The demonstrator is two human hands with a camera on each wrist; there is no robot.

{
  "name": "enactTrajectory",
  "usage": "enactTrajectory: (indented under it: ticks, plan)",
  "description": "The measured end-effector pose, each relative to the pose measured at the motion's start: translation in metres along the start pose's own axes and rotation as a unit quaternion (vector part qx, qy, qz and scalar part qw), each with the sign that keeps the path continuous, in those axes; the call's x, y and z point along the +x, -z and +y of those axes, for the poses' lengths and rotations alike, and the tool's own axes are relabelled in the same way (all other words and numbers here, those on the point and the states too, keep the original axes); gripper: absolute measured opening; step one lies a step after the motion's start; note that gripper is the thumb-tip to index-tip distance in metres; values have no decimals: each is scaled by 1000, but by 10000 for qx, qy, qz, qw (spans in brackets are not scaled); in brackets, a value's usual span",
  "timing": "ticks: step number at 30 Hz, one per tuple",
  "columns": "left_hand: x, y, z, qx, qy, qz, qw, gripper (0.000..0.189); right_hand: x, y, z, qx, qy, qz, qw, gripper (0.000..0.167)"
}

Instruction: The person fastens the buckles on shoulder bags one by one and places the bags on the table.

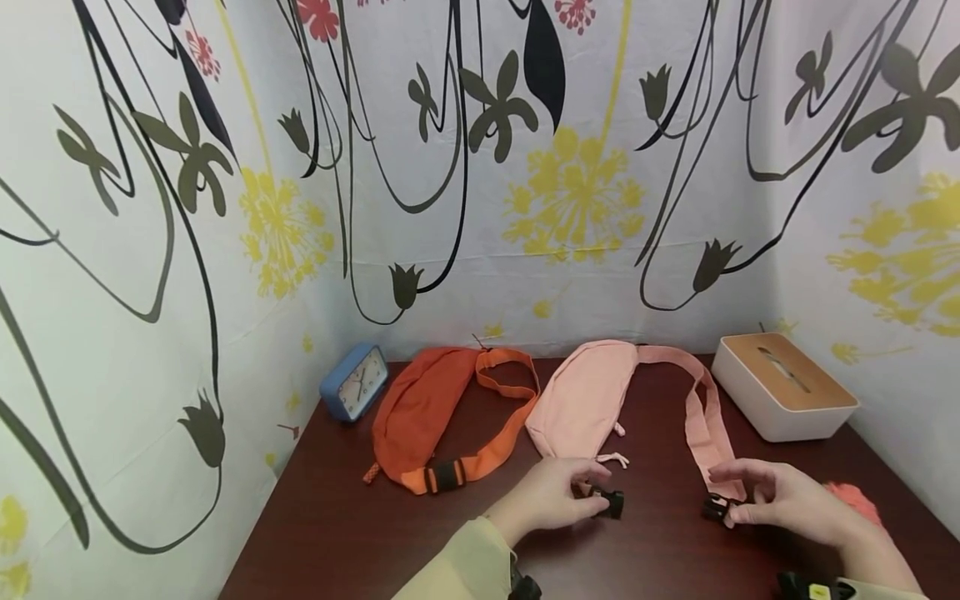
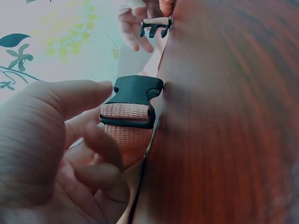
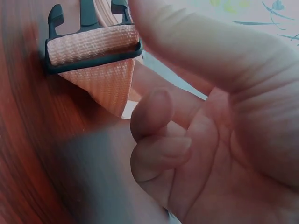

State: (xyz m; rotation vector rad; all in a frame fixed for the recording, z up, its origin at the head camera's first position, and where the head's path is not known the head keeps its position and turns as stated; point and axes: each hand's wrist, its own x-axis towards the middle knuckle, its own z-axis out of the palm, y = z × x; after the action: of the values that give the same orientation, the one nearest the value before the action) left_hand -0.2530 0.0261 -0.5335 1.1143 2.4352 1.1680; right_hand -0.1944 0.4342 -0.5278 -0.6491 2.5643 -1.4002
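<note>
A pink waist bag (image 1: 583,396) lies at the back middle, its strap (image 1: 708,433) looping to the right and forward. My left hand (image 1: 536,500) pinches the black socket half of its buckle (image 2: 138,88) between thumb and fingers, with pink webbing threaded through the bar. Some way to the right, my right hand (image 1: 798,504) holds the black pronged half of the buckle (image 3: 88,16) by its side edge, the thumb against it. The two halves are apart, just over the table. In the left wrist view, the prongs point toward the socket half.
Left of the pink bag lies an orange waist bag (image 1: 423,400) with its buckle (image 1: 446,476) fastened. A blue clock (image 1: 354,382) stands at the back left, a white tissue box (image 1: 783,392) at the back right. Something coral-coloured (image 1: 855,500) is partly behind my right hand. Patterned fabric walls surround the dark table (image 1: 337,533).
</note>
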Motion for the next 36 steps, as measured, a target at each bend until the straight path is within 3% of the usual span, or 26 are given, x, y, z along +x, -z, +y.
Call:
enactTrajectory:
  ticks: [4, 13, 20, 27, 36]
  plan:
    - [1, -2, -6, -235, 56, -106, 9997, 36, 1, 2, 4, 68, 18, -156, 9999, 47]
    - [4, -6, -15, -574, 183, -76, 9982, 27, 3, 9, 7, 543, 197, -942, 9939, 45]
    - [5, -7, -16, -313, 133, -68, 9994, 21, 6, 9, 4, -195, -289, -739, 9967, 32]
    - [4, -9, -18, -86, 46, -39, 9999, 18, 10, 0, 3, -967, -143, -359, 9946, 19]
    - [-1, -9, -20, -290, 141, 22, 9995, 17, 24, -24, -1, -229, -43, -380, 9990, 23]
